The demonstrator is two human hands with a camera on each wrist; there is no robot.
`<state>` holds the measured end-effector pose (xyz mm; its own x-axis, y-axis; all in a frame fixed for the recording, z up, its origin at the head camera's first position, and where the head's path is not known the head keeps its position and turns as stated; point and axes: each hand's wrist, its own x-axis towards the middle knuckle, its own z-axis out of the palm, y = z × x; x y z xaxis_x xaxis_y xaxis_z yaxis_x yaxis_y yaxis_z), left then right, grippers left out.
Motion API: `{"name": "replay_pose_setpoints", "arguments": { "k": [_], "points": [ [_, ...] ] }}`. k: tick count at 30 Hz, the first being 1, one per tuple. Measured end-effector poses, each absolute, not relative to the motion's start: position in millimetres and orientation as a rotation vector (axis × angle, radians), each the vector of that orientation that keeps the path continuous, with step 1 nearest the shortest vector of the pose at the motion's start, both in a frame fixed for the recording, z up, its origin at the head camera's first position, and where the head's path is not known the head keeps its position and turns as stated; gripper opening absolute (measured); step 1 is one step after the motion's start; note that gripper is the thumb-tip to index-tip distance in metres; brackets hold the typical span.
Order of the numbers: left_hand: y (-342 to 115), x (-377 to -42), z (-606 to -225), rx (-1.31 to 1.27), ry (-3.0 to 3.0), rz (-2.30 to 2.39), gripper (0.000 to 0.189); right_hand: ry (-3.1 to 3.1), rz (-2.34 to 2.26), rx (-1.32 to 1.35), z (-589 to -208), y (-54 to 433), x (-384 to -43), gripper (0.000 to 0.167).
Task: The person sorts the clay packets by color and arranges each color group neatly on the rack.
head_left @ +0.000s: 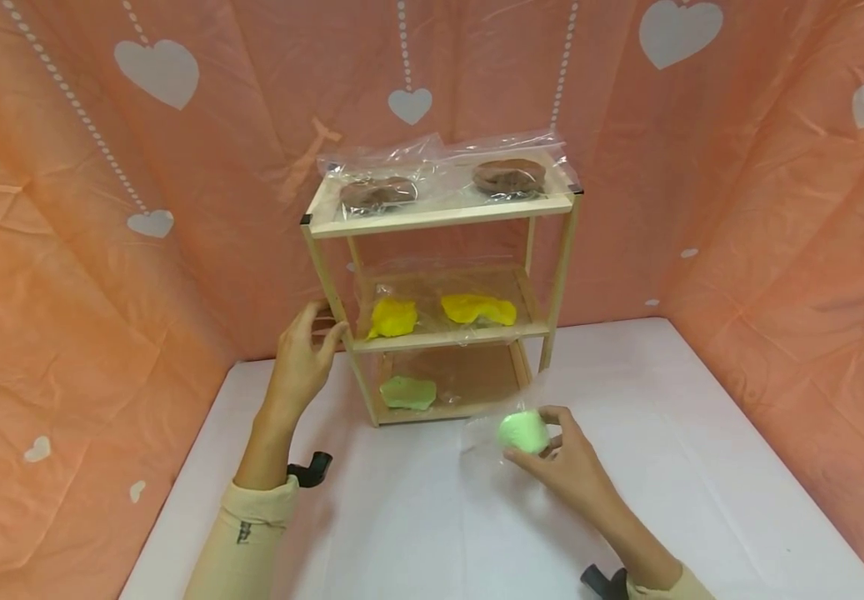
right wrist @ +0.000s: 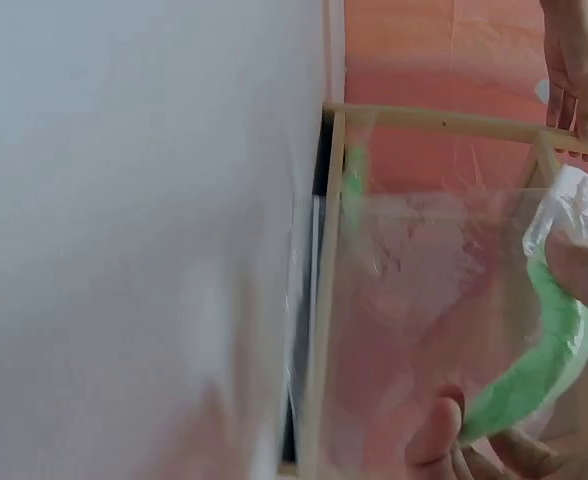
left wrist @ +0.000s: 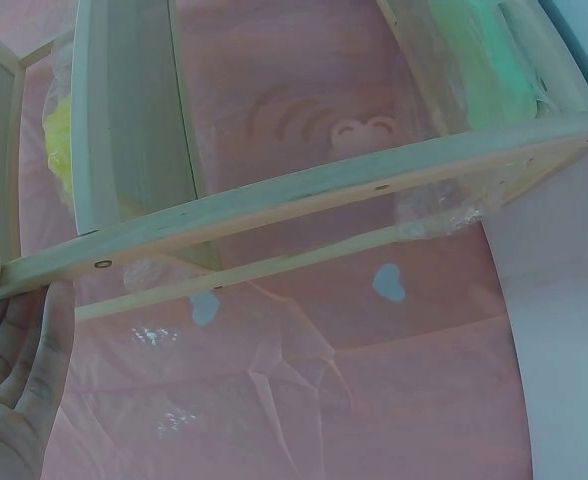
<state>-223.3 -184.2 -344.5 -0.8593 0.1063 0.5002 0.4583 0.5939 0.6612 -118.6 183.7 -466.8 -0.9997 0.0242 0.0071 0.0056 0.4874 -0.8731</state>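
Note:
My left hand [head_left: 302, 360] grips the left front post of a small three-tier wooden shelf [head_left: 446, 218], thumb on one side and fingers on the other. In the left wrist view the post [left wrist: 274, 222] runs out from between thumb and fingers. Low in front of the shelf's right side, my right hand [head_left: 568, 462] pinches a light green lump in a clear plastic bag [head_left: 523, 432]. The right wrist view shows this green lump [right wrist: 534, 372] bent between thumb and fingers. Another bagged pale green piece [head_left: 407, 392] lies on the bottom tier, at the left.
Two bagged yellow pieces [head_left: 478, 309] lie on the middle tier. On the top tier are two bagged brown round pieces [head_left: 509, 177]. The shelf stands on a white table [head_left: 417, 517], with a pink heart-patterned cloth [head_left: 252, 150] behind and at both sides.

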Motion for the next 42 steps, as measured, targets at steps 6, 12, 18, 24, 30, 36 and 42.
{"name": "replay_pose_setpoints", "arguments": {
  "k": [6, 12, 18, 24, 30, 36, 42],
  "points": [
    [-183.9, -224.0, -343.6, -0.462, -2.414, -1.179, 0.037, -2.618, 1.821, -0.051, -472.3, 179.8, -124.3, 0.09],
    [-182.8, -224.6, -343.0, -0.461, -2.411, -1.18, 0.037, -2.609, 1.9, -0.069, -473.7, 174.5, -129.7, 0.089],
    [-182.2, -225.1, -342.6, -0.455, -2.41, -1.193, 0.036, -2.54, 2.014, -0.065, -473.8, 168.8, -136.6, 0.092],
    [-182.7, -224.7, -343.3, -0.442, -2.419, -1.179, 0.037, -2.528, 1.943, 0.022, -475.1, 161.6, -145.4, 0.089],
    [-183.1, -224.6, -343.7, -0.442, -2.413, -1.177, 0.037, -2.417, 1.906, 0.063, -479.7, 151.1, -158.9, 0.091],
    [-183.5, -224.8, -344.2, -0.436, -2.418, -1.187, 0.037, -2.27, 1.942, 0.058, -482.7, 139.1, -172.9, 0.093],
    [-184.0, -224.9, -344.7, -0.434, -2.424, -1.178, 0.037, -2.173, 1.951, 0.072, -486.3, 128.5, -187.1, 0.088]
  ]
}}
